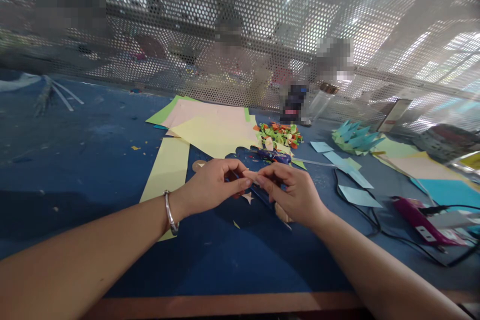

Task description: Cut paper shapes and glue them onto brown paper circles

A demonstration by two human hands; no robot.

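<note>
Between my two hands is a small piece of pale pink paper (250, 175), pinched at both ends. My left hand (216, 183), with a silver bangle on its wrist, grips the paper's left end between thumb and forefinger. The fingers of my right hand (291, 191) are closed on its right end. Just beyond them lies a dark blue glue gun (272, 155), partly hidden by my hands. Small paper scraps (248, 198) are on the table under my fingers. A round brown object (283, 212) shows partly below my right hand.
Coloured paper sheets (213, 130) are stacked behind my hands, beside a pile of small paper flowers (279, 135). At right are blue paper pieces (360, 196), a spiky paper piece (356, 137), a black cable and a magenta power strip (423, 220). A perforated metal screen (255, 70) borders the back.
</note>
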